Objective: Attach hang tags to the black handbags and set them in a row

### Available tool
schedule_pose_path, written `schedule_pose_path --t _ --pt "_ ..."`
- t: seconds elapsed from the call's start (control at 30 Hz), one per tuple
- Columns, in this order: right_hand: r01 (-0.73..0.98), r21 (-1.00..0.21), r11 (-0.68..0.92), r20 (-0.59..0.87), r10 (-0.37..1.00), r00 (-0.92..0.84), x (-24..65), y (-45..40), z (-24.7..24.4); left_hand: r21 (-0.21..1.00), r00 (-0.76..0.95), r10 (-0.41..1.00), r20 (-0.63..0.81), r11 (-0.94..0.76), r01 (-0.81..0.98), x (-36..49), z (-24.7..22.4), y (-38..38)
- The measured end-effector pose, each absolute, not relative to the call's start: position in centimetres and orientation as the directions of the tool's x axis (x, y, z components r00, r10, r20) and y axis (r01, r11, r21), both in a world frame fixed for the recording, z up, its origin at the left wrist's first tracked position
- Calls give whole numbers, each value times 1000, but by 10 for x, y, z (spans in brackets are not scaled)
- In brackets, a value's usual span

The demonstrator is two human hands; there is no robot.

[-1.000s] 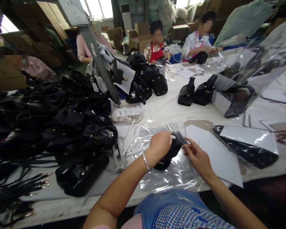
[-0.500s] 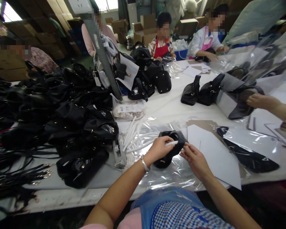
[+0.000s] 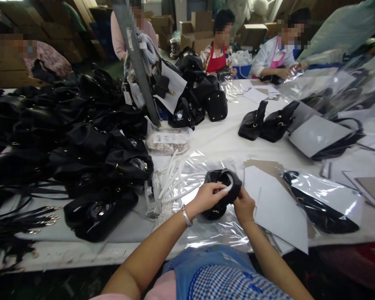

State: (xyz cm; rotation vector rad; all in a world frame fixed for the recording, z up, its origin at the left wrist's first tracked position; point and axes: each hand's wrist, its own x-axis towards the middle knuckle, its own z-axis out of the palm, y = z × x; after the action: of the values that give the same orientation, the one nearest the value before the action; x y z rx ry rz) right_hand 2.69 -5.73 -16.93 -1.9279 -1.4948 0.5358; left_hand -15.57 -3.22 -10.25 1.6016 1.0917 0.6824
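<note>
One clear packet (image 3: pixel 168 141) of brownish pieces lay mid-tabletop (image 3: pixel 217 139). Toward the front edge, the left hand's (image 3: pixel 206 198) fingers pinched one white tube (image 3: pixel 230 181) inside one black bag's (image 3: pixel 236 190) loop; the right hand's (image 3: pixel 245 207) fingers closed on its side. Rightward, one clear sleeve (image 3: pixel 340 200) held another bag (image 3: pixel 325 217).

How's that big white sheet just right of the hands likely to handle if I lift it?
The white sheet is probably fairly stiff: it lies flat, and its near corner juts past the table edge without obvious sagging. It looks thin, so likely light for its size.
</note>
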Motion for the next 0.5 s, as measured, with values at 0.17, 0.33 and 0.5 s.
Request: schedule_pose_path --t 0.17,0.33,0.5 --pt "716 -695 -66 175 950 257 28 -44 -178 937 502 862 -70 -116 330 -164 -106 -27" --pt "801 -593 -88 211 942 260 30 -43 -191 949 395 914 -97 -34 313 -166 -113 -21" --pt "856 -506 -106 151 966 209 19 -19 -195 963 352 926 -135 39 266 -155 -123 -19"
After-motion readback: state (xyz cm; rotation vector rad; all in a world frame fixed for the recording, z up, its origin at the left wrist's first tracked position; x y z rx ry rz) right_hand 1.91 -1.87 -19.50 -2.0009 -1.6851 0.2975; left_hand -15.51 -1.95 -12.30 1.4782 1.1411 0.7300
